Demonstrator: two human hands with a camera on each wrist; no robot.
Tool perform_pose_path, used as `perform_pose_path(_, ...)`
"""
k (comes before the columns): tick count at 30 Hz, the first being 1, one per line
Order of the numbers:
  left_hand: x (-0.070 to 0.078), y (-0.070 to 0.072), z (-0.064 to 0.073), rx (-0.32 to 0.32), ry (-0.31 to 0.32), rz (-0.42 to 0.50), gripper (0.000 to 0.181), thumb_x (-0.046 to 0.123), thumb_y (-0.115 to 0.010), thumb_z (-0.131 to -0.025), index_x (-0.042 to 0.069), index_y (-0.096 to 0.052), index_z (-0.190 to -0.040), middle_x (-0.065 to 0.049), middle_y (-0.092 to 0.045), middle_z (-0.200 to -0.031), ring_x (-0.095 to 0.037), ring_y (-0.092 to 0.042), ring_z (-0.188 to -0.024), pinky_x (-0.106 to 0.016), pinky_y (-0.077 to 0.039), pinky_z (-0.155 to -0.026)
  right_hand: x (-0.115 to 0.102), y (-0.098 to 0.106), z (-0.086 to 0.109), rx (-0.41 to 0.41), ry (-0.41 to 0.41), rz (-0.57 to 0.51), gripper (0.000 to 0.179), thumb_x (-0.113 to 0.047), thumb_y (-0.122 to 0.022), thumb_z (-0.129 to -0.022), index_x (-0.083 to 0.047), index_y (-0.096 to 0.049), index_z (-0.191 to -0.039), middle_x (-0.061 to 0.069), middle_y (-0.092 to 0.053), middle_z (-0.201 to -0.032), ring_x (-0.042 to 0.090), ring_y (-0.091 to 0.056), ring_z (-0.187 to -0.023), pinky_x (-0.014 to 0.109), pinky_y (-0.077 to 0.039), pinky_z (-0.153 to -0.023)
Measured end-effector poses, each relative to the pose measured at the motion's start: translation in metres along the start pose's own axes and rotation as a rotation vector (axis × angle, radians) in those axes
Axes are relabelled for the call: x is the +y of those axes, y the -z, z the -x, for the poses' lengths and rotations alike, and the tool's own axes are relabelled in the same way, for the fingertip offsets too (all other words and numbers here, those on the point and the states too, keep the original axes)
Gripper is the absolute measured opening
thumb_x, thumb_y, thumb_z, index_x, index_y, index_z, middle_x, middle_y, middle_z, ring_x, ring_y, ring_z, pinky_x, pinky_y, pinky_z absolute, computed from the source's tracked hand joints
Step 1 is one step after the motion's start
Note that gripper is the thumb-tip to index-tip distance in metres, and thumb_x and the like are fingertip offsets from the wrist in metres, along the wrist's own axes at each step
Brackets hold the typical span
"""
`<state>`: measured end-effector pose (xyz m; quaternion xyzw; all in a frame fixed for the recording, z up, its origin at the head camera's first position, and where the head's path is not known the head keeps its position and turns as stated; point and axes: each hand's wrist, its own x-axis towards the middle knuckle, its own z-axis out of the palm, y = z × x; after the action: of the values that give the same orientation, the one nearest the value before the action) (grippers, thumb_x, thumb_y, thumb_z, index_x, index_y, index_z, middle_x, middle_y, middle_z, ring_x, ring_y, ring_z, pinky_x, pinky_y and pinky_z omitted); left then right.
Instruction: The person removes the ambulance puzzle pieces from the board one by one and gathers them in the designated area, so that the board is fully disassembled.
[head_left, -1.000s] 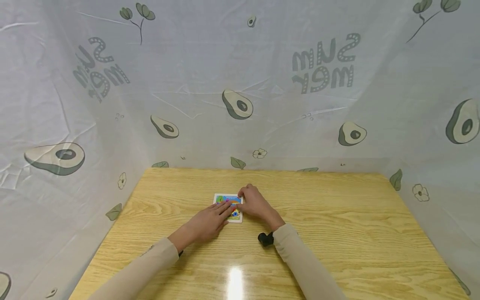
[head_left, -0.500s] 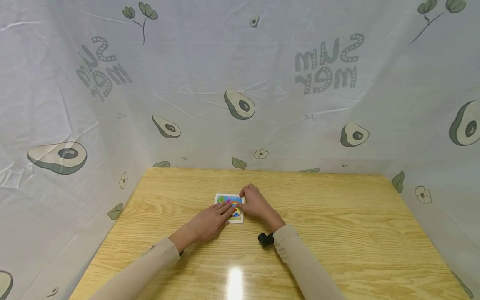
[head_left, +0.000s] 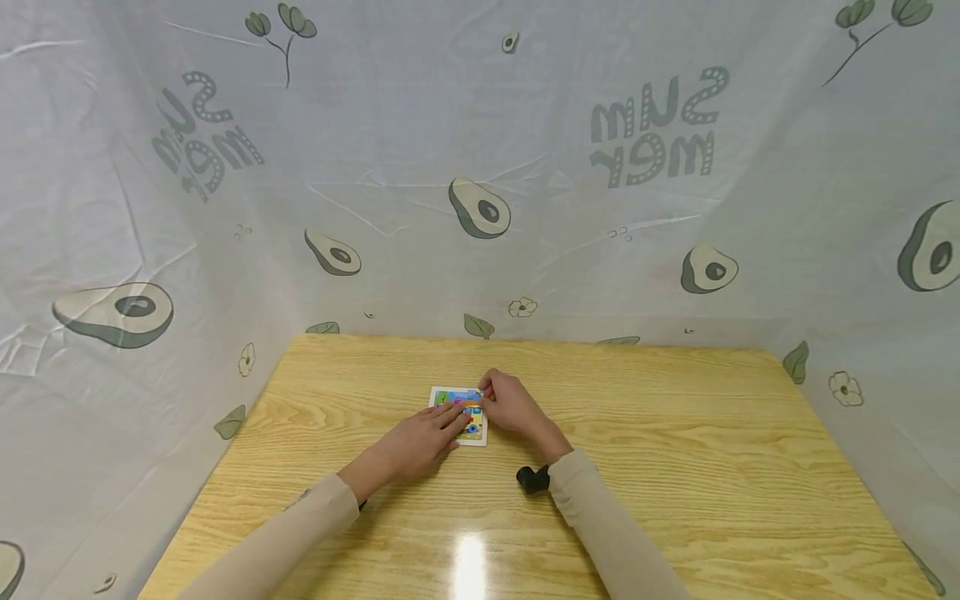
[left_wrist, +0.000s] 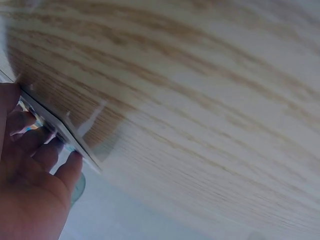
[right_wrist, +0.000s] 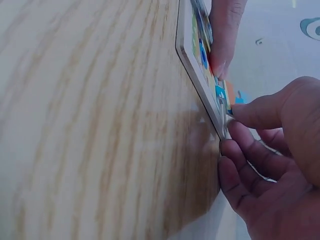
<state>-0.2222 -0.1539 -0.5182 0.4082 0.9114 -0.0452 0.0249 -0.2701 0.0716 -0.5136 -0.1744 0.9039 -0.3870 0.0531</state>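
A small jigsaw puzzle board (head_left: 472,432) with a white border and a bright cartoon picture lies flat on the table. My left hand (head_left: 420,446) rests over its left and lower part, fingers stretched across the picture. In the left wrist view, the fingertips of the left hand (left_wrist: 35,170) meet the board's face near its pale edge (left_wrist: 75,136). At the board's right edge my right hand (head_left: 513,406) pinches a puzzle piece (right_wrist: 229,109) between thumb and fingers; the piece's edge stands slightly raised from the frame. Much of the picture is hidden under the left hand.
The wood-grain table (head_left: 675,450) extends around the board, with a bright glare spot near its front. A pale curtain (head_left: 405,150) printed with avocados hangs behind and along both sides. A black wrist-worn device (head_left: 532,479) sits under the right wrist.
The right hand's thumb and fingertips have shifted slightly at the board's upper right, and the piece there now shows tipped up between them. The left hand stays in place.
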Motion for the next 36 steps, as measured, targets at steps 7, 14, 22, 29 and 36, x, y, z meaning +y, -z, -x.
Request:
perform_pose_path(7,-0.002,-0.002,0.0,0.002,0.0,-0.001,0.055,0.035,-0.041,-0.115,0.011,-0.037,-0.164,-0.012,-0.038,-0.17,-0.028,-0.039,-0.158,-0.047,-0.041,-0.126,0.0,0.0,0.002,0.044,0.029,-0.046,0.009,-0.005,-0.063,-0.101,-0.007,-0.064,-0.11,0.006,-0.067,-0.097,0.015,-0.06,-0.084,0.034,-0.054,-0.079)
perform_pose_path(14,-0.003,-0.006,0.002,0.005,0.001,-0.002,0.055,0.034,-0.04,-0.115,0.01,-0.035,-0.165,-0.013,-0.037,-0.171,-0.029,-0.037,-0.159,-0.046,-0.039,-0.127,-0.005,0.01,0.008,0.131,0.016,-0.149,0.014,-0.006,-0.067,-0.102,-0.008,-0.068,-0.116,0.009,-0.071,-0.102,0.019,-0.069,-0.091,0.042,-0.061,-0.086)
perform_pose_path(22,-0.004,-0.01,0.003,0.002,0.011,0.054,0.057,0.035,-0.037,-0.116,0.011,-0.03,-0.167,-0.011,-0.028,-0.175,-0.029,-0.031,-0.162,-0.048,-0.035,-0.13,-0.006,0.038,0.021,0.19,-0.019,-0.202,0.015,-0.011,-0.071,-0.101,-0.006,-0.073,-0.115,0.01,-0.074,-0.103,0.028,-0.075,-0.093,0.041,-0.064,-0.086)
perform_pose_path(29,-0.004,-0.013,0.002,0.008,0.013,0.079,0.057,0.036,-0.034,-0.116,0.013,-0.027,-0.168,-0.01,-0.024,-0.176,-0.028,-0.027,-0.163,-0.049,-0.033,-0.131,0.012,0.07,0.041,0.215,0.011,-0.175,0.016,-0.012,-0.072,-0.1,-0.006,-0.076,-0.114,0.014,-0.077,-0.106,0.027,-0.076,-0.094,0.036,-0.063,-0.083)
perform_pose_path(36,-0.002,-0.011,0.004,0.024,-0.001,0.04,0.058,0.036,-0.034,-0.116,0.011,-0.027,-0.168,-0.012,-0.025,-0.176,-0.029,-0.029,-0.163,-0.048,-0.034,-0.13,0.046,0.108,0.067,0.233,-0.04,-0.176,0.026,-0.016,-0.073,-0.1,-0.004,-0.077,-0.123,0.018,-0.078,-0.115,0.033,-0.076,-0.095,0.034,-0.064,-0.076)
